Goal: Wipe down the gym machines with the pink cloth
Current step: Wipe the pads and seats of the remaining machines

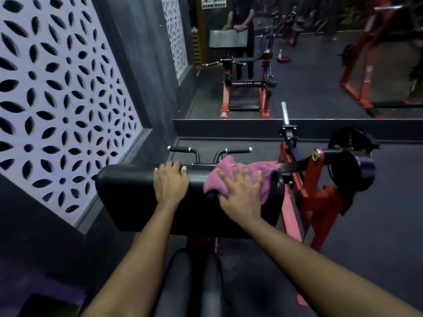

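Observation:
A black padded arm rest (128, 193) of a red-framed gym machine (318, 197) fills the middle of the view. The pink cloth (263, 172) lies bunched on the pad's right end. My right hand (240, 191) presses flat on the cloth with spread, straight fingers. My left hand (170, 181) rests on the pad's top edge to the left of the cloth, fingers draped over the far side. Two black handles (238, 151) stick out beyond the pad.
A wall mirror (297, 65) ahead reflects the machine and a person. A patterned white panel (57, 99) lines the left wall. A chrome weight peg (284, 113) and a black pulley (350, 161) stand to the right. The black seat (190, 280) lies below the pad.

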`<state>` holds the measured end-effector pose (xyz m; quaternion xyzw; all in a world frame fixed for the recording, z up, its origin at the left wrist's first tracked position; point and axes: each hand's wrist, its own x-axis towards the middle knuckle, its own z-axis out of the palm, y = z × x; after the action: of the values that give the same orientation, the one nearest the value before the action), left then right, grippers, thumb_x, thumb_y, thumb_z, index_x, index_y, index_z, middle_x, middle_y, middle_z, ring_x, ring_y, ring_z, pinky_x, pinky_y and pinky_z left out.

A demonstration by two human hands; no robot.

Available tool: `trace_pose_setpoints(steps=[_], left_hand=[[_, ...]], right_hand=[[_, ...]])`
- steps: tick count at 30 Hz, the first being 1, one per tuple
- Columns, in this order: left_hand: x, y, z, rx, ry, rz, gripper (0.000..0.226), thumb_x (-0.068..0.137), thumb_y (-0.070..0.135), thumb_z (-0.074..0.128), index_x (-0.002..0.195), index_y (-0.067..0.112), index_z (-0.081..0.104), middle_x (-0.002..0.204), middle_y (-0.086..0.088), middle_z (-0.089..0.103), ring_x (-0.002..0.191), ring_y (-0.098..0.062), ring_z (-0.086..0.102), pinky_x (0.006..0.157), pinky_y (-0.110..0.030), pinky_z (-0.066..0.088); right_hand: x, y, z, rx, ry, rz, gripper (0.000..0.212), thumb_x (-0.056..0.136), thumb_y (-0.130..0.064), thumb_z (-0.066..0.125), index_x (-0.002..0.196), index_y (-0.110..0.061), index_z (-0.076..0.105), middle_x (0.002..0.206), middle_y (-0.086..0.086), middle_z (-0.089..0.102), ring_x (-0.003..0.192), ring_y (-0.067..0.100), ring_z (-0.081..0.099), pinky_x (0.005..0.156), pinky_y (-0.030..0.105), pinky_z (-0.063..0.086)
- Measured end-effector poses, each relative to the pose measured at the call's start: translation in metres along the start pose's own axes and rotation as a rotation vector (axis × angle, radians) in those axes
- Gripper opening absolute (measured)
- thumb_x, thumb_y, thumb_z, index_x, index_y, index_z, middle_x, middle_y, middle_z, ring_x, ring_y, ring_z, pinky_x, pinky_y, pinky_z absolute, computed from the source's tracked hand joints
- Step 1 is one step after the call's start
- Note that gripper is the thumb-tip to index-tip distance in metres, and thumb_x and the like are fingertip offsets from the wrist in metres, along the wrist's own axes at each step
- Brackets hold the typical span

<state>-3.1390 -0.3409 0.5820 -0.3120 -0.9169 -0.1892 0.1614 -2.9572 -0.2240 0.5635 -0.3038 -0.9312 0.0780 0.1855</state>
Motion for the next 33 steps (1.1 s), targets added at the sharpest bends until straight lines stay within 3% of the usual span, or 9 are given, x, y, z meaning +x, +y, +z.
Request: trace_pose_setpoints(steps=[2,4,8,12,18,23,28,31,33], left_hand=[[-0.002,0.003,0.004,0.021,0.005,-0.017,0.022,0.096,0.029,0.055,0.098,0.010,0.067,0.099,-0.016,0.067,0.094,-0.038,0.058,0.094,-0.052,0.046],[-0.003,0.004,0.005,0.022,0.006,-0.024,0.022,0.097,0.029,0.054,0.097,0.011,0.066,0.099,-0.015,0.067,0.096,-0.037,0.058,0.097,-0.055,0.044],[-0.004,0.004,0.008,0.041,0.009,-0.015,0.023,0.098,0.031,0.051,0.099,0.011,0.064,0.101,-0.013,0.066,0.099,-0.036,0.058,0.101,-0.058,0.042],[-0.003,0.005,0.009,0.036,-0.005,-0.025,0.028,0.100,0.031,0.049,0.107,0.010,0.066,0.107,-0.014,0.066,0.106,-0.036,0.057,0.106,-0.060,0.038],[0.003,0.033,0.001,-0.103,-0.035,-0.188,0.037,0.101,0.030,0.048,0.111,0.000,0.068,0.114,-0.022,0.067,0.115,-0.041,0.055,0.110,-0.058,0.033],[0.010,0.090,0.006,-0.414,-0.070,0.038,0.026,0.101,0.024,0.050,0.096,0.003,0.064,0.104,-0.020,0.067,0.105,-0.037,0.053,0.092,-0.049,0.045],[0.014,0.185,0.012,-0.654,-0.234,0.260,0.011,0.096,0.012,0.055,0.097,0.009,0.065,0.099,-0.014,0.069,0.098,-0.035,0.059,0.085,-0.043,0.049],[0.002,0.251,0.007,-0.815,-0.415,0.490,0.040,0.084,-0.002,0.056,0.118,0.014,0.068,0.116,-0.007,0.071,0.111,-0.025,0.064,0.096,-0.028,0.048],[-0.007,0.295,0.005,-0.846,-0.619,0.699,0.065,0.075,0.006,0.056,0.138,0.021,0.059,0.134,0.000,0.063,0.126,-0.015,0.056,0.109,-0.024,0.040]], right_hand=[[-0.009,0.008,-0.001,-0.048,0.003,-0.112,0.071,0.084,-0.060,0.041,0.153,-0.041,0.042,0.165,0.005,0.031,0.153,0.034,0.026,0.120,0.068,0.005],[-0.012,0.028,-0.008,-0.055,0.020,-0.067,0.070,0.083,-0.059,0.041,0.150,-0.038,0.048,0.163,0.005,0.036,0.150,0.034,0.032,0.118,0.069,0.013],[-0.002,0.065,-0.015,0.016,0.121,0.263,0.064,0.084,-0.051,0.051,0.144,-0.031,0.056,0.152,0.006,0.050,0.143,0.035,0.039,0.116,0.063,0.023],[0.002,0.054,-0.028,0.358,0.265,0.728,0.053,0.095,-0.040,0.058,0.143,-0.017,0.055,0.144,0.014,0.051,0.131,0.039,0.045,0.102,0.049,0.042],[-0.020,0.053,-0.031,0.426,0.307,0.807,0.048,0.096,-0.032,0.060,0.142,-0.020,0.056,0.132,0.017,0.058,0.117,0.043,0.058,0.094,0.047,0.047],[-0.021,0.090,-0.061,0.698,0.256,1.054,0.034,0.097,-0.036,0.050,0.123,-0.023,0.068,0.121,0.016,0.068,0.113,0.040,0.062,0.096,0.042,0.048],[-0.036,0.136,-0.101,0.890,0.360,0.948,0.022,0.099,-0.016,0.056,0.111,-0.011,0.073,0.103,0.009,0.069,0.100,0.025,0.061,0.080,0.030,0.041],[-0.049,0.172,-0.126,1.228,0.469,0.785,0.027,0.096,0.001,0.049,0.111,-0.013,0.066,0.101,0.007,0.065,0.093,0.018,0.060,0.086,0.030,0.048],[-0.064,0.194,-0.149,1.482,0.480,0.769,0.027,0.099,-0.006,0.044,0.110,-0.012,0.068,0.105,0.016,0.065,0.093,0.024,0.063,0.093,0.035,0.050]])
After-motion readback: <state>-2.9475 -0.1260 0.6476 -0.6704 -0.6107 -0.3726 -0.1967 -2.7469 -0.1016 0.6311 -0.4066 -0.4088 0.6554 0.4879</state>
